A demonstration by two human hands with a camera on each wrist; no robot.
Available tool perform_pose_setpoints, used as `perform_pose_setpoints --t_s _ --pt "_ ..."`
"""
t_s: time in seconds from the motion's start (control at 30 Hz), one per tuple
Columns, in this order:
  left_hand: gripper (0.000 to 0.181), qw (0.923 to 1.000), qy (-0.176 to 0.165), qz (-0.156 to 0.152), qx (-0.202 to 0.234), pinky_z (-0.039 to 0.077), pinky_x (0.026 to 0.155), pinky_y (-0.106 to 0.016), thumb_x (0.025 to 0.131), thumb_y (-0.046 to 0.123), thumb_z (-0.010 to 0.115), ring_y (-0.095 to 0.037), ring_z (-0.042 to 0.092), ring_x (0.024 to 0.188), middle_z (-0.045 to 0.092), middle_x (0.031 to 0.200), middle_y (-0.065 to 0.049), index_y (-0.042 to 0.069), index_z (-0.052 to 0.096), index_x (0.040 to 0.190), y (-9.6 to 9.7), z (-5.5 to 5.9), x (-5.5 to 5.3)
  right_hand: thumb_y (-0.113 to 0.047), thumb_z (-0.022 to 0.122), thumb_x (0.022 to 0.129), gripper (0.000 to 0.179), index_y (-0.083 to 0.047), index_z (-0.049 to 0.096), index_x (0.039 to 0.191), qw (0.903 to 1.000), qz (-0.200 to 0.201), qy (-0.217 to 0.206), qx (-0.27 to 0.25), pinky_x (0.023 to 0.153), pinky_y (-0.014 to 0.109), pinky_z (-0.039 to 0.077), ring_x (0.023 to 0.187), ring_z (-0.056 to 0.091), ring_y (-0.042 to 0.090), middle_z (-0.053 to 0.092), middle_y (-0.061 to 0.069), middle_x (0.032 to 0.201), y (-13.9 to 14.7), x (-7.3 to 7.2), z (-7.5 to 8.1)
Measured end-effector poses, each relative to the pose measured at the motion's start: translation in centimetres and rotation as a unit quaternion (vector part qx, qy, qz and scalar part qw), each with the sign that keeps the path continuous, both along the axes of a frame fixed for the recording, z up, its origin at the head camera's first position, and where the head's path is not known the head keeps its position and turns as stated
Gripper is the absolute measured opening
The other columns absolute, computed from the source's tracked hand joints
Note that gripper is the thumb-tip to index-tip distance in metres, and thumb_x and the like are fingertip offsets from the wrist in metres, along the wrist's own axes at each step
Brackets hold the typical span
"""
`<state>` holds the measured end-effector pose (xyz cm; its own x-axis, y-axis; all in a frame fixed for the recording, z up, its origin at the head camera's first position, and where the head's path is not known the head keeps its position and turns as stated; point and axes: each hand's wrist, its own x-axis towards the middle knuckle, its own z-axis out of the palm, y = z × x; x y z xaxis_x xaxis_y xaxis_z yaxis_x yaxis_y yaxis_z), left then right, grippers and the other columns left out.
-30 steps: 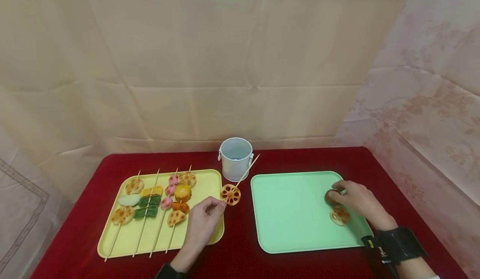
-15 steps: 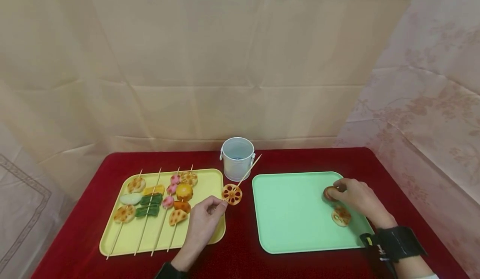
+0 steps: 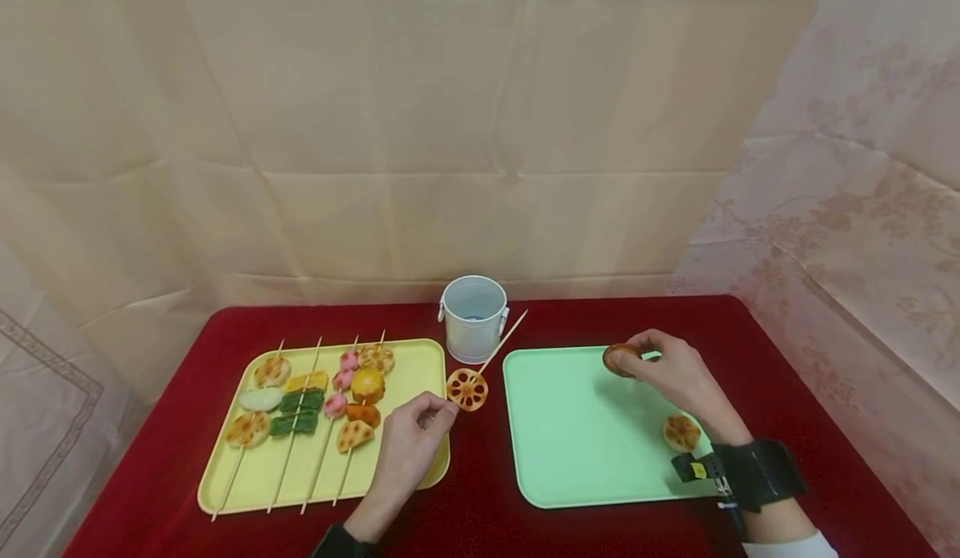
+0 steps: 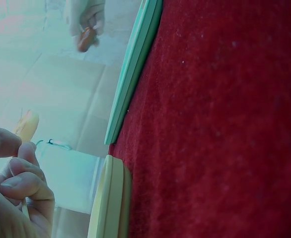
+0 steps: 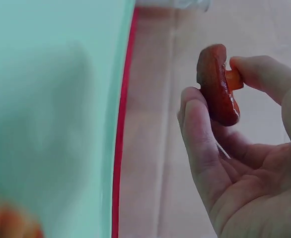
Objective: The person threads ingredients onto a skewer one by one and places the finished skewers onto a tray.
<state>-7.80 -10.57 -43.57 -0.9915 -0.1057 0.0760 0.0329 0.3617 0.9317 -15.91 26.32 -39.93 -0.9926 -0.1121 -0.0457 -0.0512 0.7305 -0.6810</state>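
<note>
My left hand (image 3: 412, 441) pinches a wooden skewer (image 3: 504, 341) beside the yellow tray. A lotus root slice (image 3: 467, 389) is threaded on it just past the fingertips, and the skewer's bare tip points up and away. In the left wrist view the slice (image 4: 28, 125) shows edge-on. My right hand (image 3: 678, 374) holds a brown mushroom (image 3: 621, 359) above the green tray (image 3: 577, 458). The right wrist view shows thumb and fingers gripping the mushroom (image 5: 219, 84) between its cap and its short orange stem. One round browned piece (image 3: 681, 433) lies on the green tray's right side.
A yellow tray (image 3: 420, 358) at left carries several loaded skewers with vegetables and pink balls. A small metal bucket (image 3: 472, 333) stands behind the gap between the trays. A red cloth (image 3: 480, 475) covers the table, and a beige curtain (image 3: 480, 124) hangs behind.
My right hand has lifted the mushroom off the green tray and carried it left toward the lotus root slice. The left hand has stayed nearly still with the skewer.
</note>
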Motion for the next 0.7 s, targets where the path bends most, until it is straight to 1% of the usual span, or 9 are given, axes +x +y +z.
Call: perform_pose_setpoints --t_s 0.07,0.13,0.2,0.27,0.33,0.5,0.63,0.7 --pt "0.011 1.0 -0.003 -0.002 0.001 0.042 0.057 -0.023 0.093 0.013 0.073 -0.008 0.052 0.06 0.063 0.07 0.003 0.004 0.077 0.089 0.0 0.0 0.0 -0.046 0.072 0.096 0.05 -0.003 0.063 0.12 0.9992 0.0 -0.005 -0.04 0.077 0.037 0.05 0.096 0.067 0.028 0.071 0.011 0.108 -0.9 -0.1 0.3" --pt "0.011 1.0 -0.006 -0.003 0.001 0.042 0.058 -0.023 0.093 0.013 0.073 -0.008 0.052 0.061 0.064 0.07 0.003 0.004 0.077 0.089 0.1 0.0 0.1 -0.043 0.072 0.097 0.051 -0.002 0.061 0.123 0.9957 -0.001 -0.008 -0.092 0.08 0.036 0.052 0.095 0.068 0.028 0.072 0.012 0.108 -1.9 -0.3 0.4" --pt "0.012 1.0 -0.008 -0.003 0.002 0.042 0.058 -0.023 0.093 0.014 0.073 -0.009 0.052 0.061 0.063 0.07 0.003 0.004 0.077 0.089 0.1 0.0 0.1 -0.039 0.074 0.097 0.051 0.0 0.06 0.128 0.9875 0.0 -0.013 -0.157 0.082 0.034 0.056 0.093 0.071 0.028 0.071 0.013 0.109 -2.9 -0.4 0.4" --pt "0.012 0.9999 -0.01 -0.004 0.002 0.042 0.058 -0.023 0.093 0.014 0.073 -0.009 0.052 0.062 0.063 0.071 0.003 0.003 0.077 0.089 0.1 0.0 0.1 -0.034 0.074 0.097 0.051 0.0 0.059 0.132 0.976 0.003 -0.014 -0.217 0.082 0.032 0.058 0.093 0.072 0.027 0.069 0.016 0.113 -4.0 -0.5 0.2" --pt "0.012 0.9999 -0.011 -0.005 0.003 0.042 0.059 -0.023 0.093 0.014 0.073 -0.009 0.052 0.062 0.064 0.071 0.002 0.003 0.077 0.089 0.1 0.0 0.2 -0.03 0.074 0.098 0.05 -0.001 0.06 0.134 0.9651 0.008 -0.015 -0.262 0.08 0.031 0.06 0.092 0.072 0.027 0.068 0.018 0.115 -5.0 -0.7 0.1" --pt "0.012 0.9999 -0.014 -0.007 0.007 0.043 0.059 -0.023 0.094 0.014 0.072 -0.009 0.054 0.062 0.068 0.074 0.0 0.004 0.078 0.09 0.1 0.1 0.2 -0.025 0.073 0.099 0.045 -0.001 0.058 0.134 0.9488 0.014 -0.02 -0.315 0.083 0.029 0.059 0.094 0.072 0.023 0.068 0.018 0.118 -7.2 -1.0 -0.2" --pt "0.012 0.9998 -0.016 -0.007 0.01 0.043 0.06 -0.023 0.094 0.015 0.072 -0.009 0.054 0.063 0.068 0.075 0.0 0.004 0.078 0.09 0.0 0.0 0.3 -0.022 0.072 0.1 0.047 0.0 0.051 0.135 0.932 0.003 -0.027 -0.361 0.085 0.03 0.059 0.096 0.072 0.021 0.065 0.02 0.121 -8.7 -1.3 -0.4" --pt "0.012 0.9998 -0.016 -0.009 0.012 0.043 0.06 -0.023 0.094 0.015 0.072 -0.009 0.054 0.063 0.068 0.075 -0.001 0.004 0.078 0.09 0.0 0.0 0.3 -0.023 0.07 0.101 0.048 -0.002 0.05 0.138 0.9256 -0.004 -0.03 -0.377 0.086 0.031 0.058 0.098 0.072 0.021 0.063 0.02 0.125 -9.2 -1.4 -0.5"
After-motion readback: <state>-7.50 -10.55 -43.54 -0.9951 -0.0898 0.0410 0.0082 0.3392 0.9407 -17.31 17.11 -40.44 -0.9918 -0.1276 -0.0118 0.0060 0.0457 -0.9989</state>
